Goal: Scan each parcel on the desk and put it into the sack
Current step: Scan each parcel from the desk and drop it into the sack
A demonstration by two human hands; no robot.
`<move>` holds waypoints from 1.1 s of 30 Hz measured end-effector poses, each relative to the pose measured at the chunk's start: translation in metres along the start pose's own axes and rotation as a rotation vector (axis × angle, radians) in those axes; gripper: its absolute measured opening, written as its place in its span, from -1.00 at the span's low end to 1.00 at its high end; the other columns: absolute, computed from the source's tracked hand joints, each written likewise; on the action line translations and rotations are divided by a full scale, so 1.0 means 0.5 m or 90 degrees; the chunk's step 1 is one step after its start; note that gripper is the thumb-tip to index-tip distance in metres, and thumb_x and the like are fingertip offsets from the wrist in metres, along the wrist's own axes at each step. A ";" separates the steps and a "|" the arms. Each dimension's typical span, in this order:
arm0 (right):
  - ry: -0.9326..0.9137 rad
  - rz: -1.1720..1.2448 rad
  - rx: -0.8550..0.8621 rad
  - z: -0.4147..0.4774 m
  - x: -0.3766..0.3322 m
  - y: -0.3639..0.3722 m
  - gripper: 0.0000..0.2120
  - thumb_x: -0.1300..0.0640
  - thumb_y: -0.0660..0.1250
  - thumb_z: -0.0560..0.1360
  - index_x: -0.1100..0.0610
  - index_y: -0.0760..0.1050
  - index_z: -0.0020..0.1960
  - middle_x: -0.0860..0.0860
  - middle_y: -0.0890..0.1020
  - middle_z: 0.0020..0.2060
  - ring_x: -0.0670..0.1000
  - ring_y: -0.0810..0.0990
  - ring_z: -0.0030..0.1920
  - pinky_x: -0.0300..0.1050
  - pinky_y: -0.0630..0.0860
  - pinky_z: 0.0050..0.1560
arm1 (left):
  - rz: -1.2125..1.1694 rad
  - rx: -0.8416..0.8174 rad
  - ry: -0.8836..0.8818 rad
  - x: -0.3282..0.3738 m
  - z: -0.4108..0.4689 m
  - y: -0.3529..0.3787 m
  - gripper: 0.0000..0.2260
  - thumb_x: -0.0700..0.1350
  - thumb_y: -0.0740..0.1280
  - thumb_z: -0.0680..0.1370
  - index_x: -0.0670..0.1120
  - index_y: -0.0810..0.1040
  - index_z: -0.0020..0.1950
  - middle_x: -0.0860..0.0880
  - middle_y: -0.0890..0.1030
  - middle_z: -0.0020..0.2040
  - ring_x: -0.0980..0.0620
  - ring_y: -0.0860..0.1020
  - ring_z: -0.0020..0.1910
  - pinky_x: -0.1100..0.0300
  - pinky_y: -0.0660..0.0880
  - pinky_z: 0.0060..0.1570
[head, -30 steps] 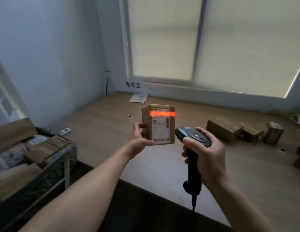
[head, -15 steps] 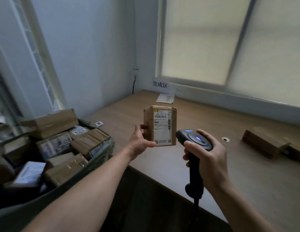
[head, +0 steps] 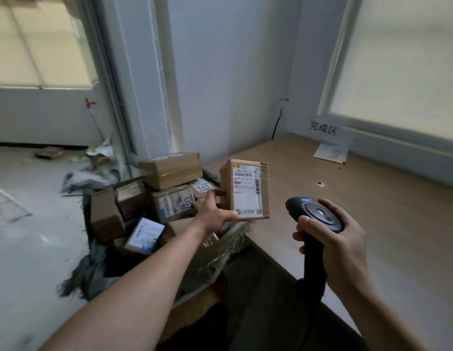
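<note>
Since the earlier frames your view has swung left. The red scan line is off the label, and your left hand (head: 215,214) now holds the parcel (head: 245,190) over the worktop's (head: 372,211) left edge instead of mid-worktop.

Left hand grips the parcel, thumb along the bottom front edge and fingers round the left side and back. Parcel is upright in the air with its white label facing you.

Right hand (head: 339,239) is wrapped round the handle of the scanner (head: 314,216), to the right of the parcel, a bit lower and apart from it. Scanner head points toward the parcel side and a blue light shows on top.

Sack (head: 220,252) sits directly under and to the left of your left hand, on the floor against the worktop's side with its mouth open. It is packed with cardboard boxes (head: 169,171) piled at odd angles, several with labels up.

Beyond your right hand there is a small round hole (head: 320,183) in the worktop. Farther back a white sheet (head: 330,153) lies flat, and a sign (head: 324,129) with three characters stands at the wall.
</note>
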State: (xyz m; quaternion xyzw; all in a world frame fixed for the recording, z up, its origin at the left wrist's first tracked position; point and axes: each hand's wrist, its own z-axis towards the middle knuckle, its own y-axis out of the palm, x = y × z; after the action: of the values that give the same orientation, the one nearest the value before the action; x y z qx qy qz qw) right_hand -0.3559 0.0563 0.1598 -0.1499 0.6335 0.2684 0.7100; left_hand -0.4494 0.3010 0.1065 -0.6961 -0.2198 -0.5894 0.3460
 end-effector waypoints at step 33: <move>0.091 -0.011 -0.216 0.110 0.167 0.314 -0.27 0.07 0.55 0.16 0.04 0.52 0.33 0.19 0.72 -0.04 0.21 0.73 -0.19 -0.07 0.62 -0.24 | 0.142 0.393 -0.279 -0.196 0.026 -0.408 -0.50 0.03 0.38 0.59 -0.05 0.37 0.49 -0.10 0.51 0.36 -0.15 0.55 0.21 -0.12 0.59 0.15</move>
State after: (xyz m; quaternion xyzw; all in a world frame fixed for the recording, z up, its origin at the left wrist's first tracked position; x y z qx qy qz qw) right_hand -0.3962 0.2297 0.1064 -0.2912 0.6268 0.3540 0.6301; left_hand -0.6065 0.4561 0.0555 -0.6885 -0.3784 -0.2918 0.5455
